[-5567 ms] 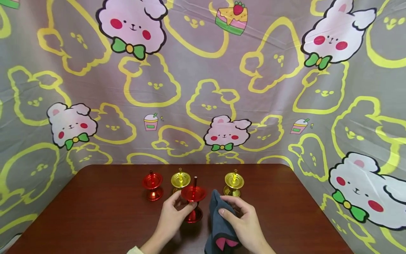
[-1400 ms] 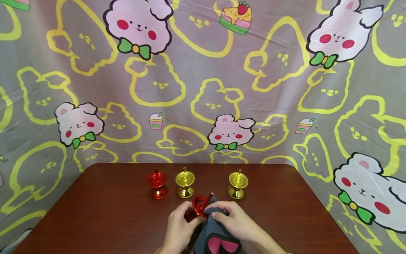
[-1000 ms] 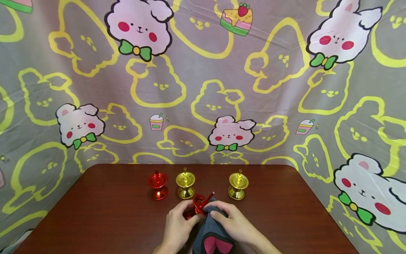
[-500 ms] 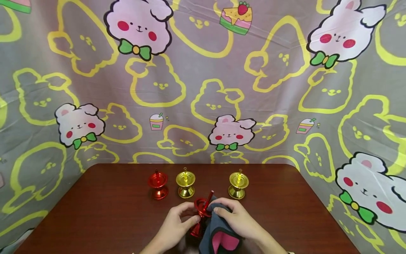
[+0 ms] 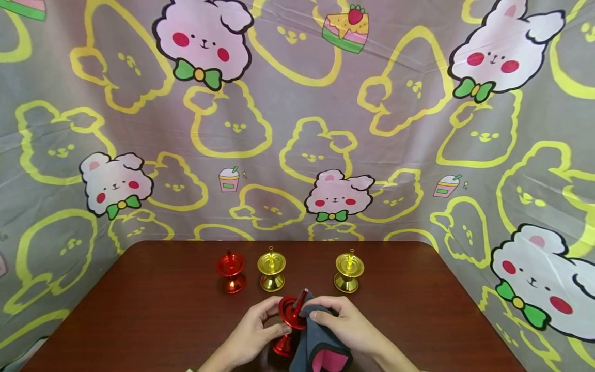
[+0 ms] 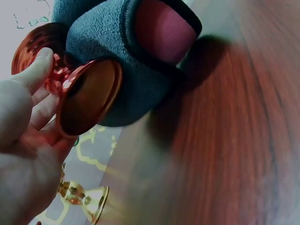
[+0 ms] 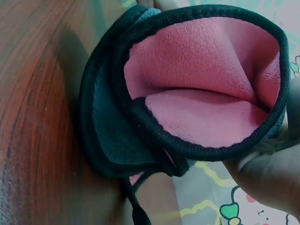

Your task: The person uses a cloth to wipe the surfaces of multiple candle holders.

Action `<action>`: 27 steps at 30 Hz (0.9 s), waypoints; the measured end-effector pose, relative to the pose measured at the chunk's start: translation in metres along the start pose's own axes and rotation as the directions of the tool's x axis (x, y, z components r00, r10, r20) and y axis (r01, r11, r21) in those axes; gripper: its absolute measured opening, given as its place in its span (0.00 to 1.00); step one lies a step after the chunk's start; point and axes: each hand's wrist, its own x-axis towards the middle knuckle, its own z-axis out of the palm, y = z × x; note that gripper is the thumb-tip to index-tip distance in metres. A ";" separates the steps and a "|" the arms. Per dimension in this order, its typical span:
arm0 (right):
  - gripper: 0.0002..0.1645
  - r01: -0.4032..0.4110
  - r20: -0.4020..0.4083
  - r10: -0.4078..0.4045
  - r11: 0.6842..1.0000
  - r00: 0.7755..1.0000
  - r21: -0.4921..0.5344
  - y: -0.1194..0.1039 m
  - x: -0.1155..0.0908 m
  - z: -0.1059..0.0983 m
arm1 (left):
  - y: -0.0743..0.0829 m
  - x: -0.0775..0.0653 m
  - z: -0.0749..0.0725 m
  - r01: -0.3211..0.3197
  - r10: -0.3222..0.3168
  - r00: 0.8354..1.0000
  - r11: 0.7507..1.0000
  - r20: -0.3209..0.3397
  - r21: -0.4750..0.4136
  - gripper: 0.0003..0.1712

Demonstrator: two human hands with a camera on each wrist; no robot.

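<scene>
We see the left hand with fingers curled round the stem of the red holder, tilted rightward and lifted off the surface on the near side. Right hand pinches the gray cloth up against that holder's top, fingers closed on the fold; fingertips are partly hidden, so we can't quite tell their exact placement. Standing behind, we've got another red holder, then two gold holders well apart.
</scene>
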 end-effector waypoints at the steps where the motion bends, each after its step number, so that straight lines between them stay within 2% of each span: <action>1: 0.17 0.007 -0.005 -0.007 1.000 1.000 -0.022 -0.001 0.000 0.000 | 0.001 0.000 0.001 -0.006 0.006 1.000 1.000 -0.005 0.007 0.24; 6: 0.15 0.054 -0.041 -0.061 0.986 0.997 -0.157 -0.003 0.002 -0.001 | 0.004 0.002 0.007 -0.003 0.005 0.999 0.999 -0.049 0.040 0.21; 13: 0.14 0.019 -0.069 -0.032 0.984 0.997 -0.178 -0.006 0.005 -0.001 | 0.007 0.003 0.012 0.070 -0.053 0.988 0.991 -0.146 0.117 0.23; 16: 0.14 0.010 -0.080 -0.023 0.986 0.997 -0.167 -0.006 0.007 0.000 | 0.006 0.005 0.015 0.082 -0.045 0.979 0.980 -0.200 0.182 0.24; 20: 0.15 0.002 -0.109 -0.020 0.986 0.994 -0.166 -0.006 0.010 0.002 | 0.005 0.007 0.018 0.065 0.016 0.959 0.959 -0.283 0.276 0.24; 23: 0.14 -0.005 -0.146 -0.023 0.982 0.989 -0.187 -0.007 0.013 0.004 | 0.004 0.010 0.020 0.045 0.075 0.938 0.942 -0.339 0.332 0.23; 27: 0.14 -0.005 -0.194 -0.037 0.976 0.980 -0.216 -0.007 0.017 0.006 | 0.001 0.014 0.025 0.022 0.165 0.898 0.909 -0.409 0.416 0.23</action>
